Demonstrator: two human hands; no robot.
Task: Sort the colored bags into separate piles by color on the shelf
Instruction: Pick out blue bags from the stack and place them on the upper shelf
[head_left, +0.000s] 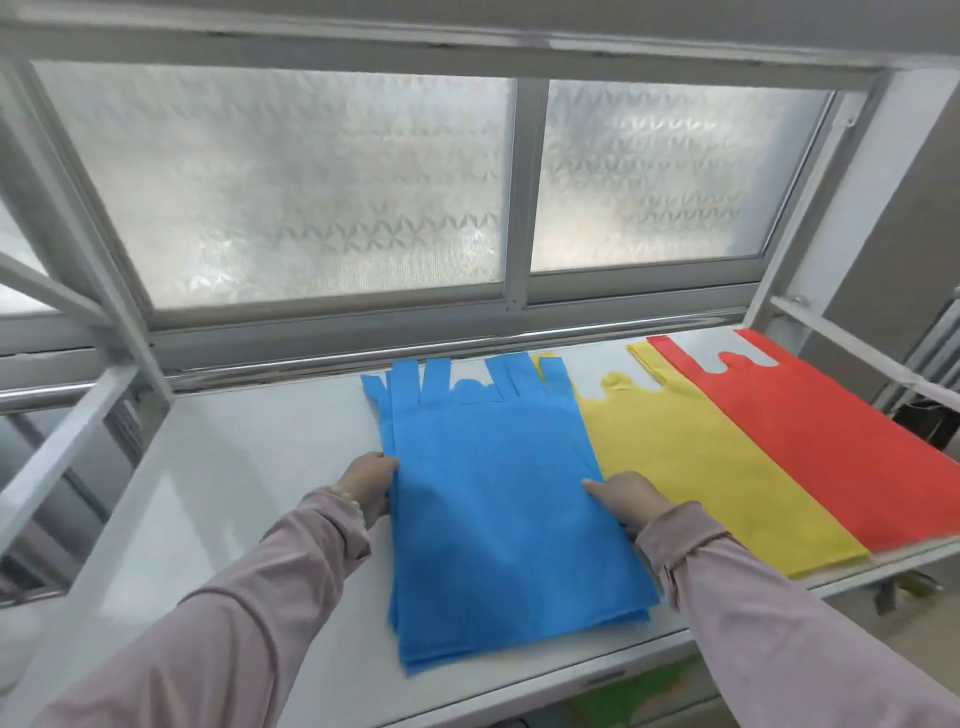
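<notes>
White metal shelf (249, 467) below a frosted window (291, 182) carries three piles: blue non-woven bags (493, 493), yellow bags (691, 457), red bags (831, 441). Left hand (371, 480) pinches the blue pile's left edge; right hand (631, 501) lies flat, fingers pressing together on its right edge.

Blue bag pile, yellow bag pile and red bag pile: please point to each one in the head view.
blue bag pile (498, 499): head view, middle of top bag.
yellow bag pile (691, 452): head view, flat middle part.
red bag pile (831, 441): head view, flat middle part.
</notes>
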